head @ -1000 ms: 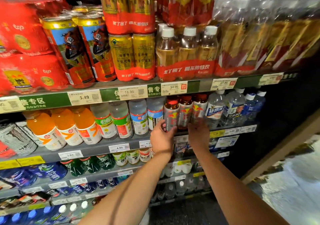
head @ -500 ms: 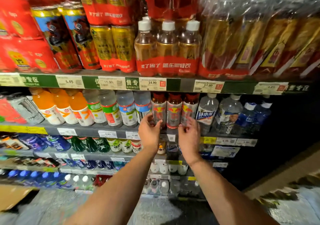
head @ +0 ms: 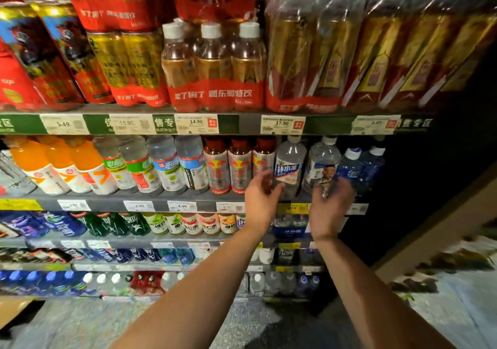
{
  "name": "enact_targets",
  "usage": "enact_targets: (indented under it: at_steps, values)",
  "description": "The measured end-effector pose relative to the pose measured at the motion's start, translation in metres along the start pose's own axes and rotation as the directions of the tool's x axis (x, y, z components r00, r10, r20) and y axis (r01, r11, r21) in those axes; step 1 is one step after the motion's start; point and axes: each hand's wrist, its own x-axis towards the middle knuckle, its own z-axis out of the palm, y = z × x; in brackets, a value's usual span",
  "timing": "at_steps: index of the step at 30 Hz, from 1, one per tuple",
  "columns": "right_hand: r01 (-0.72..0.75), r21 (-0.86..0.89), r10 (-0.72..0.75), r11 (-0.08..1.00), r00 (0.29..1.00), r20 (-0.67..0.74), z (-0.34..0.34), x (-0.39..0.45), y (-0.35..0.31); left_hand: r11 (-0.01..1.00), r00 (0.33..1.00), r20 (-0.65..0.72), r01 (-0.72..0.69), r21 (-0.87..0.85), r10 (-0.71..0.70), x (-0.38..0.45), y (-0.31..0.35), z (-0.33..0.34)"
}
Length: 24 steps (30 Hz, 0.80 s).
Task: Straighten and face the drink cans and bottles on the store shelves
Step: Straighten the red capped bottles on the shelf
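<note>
Clear water bottles (head: 290, 166) (blue-white labels) stand upright, facing forward.

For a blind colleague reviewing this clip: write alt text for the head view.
Two bare hands reach toward clear water bottles on a drinks shelf: the left hand by a blue-labelled bottle, the right hand below a bottle with a face on its label. Red-capped bottles stand to their left.

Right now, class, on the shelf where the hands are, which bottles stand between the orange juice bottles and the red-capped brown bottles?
In the head view, four clear bottles: two green-labelled and two blue-labelled.
</note>
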Motion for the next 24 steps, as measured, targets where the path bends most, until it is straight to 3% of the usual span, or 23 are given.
enact_targets:
  at_steps: [4,9,17,24]
  values:
    - [-0.151,0.068,0.142,0.986,0.983,0.114,-0.005,0.008,-0.001,0.995,1.0,-0.02,-0.002,0.1,0.004,0.002,0.007,0.023]
    - [-0.085,0.029,0.081,0.996,0.988,0.133,-0.011,0.015,0.006,0.991,0.993,-0.12,0.025,0.128,-0.01,0.003,0.012,0.04]
    - [-0.031,-0.076,0.042,0.997,0.986,0.162,-0.011,0.013,0.01,0.961,0.994,-0.112,0.021,0.275,0.01,0.003,0.016,0.054]
    - [-0.025,-0.089,0.046,0.996,0.97,0.24,-0.011,0.013,0.008,0.988,0.979,-0.204,0.034,0.151,-0.002,0.003,0.01,0.056]
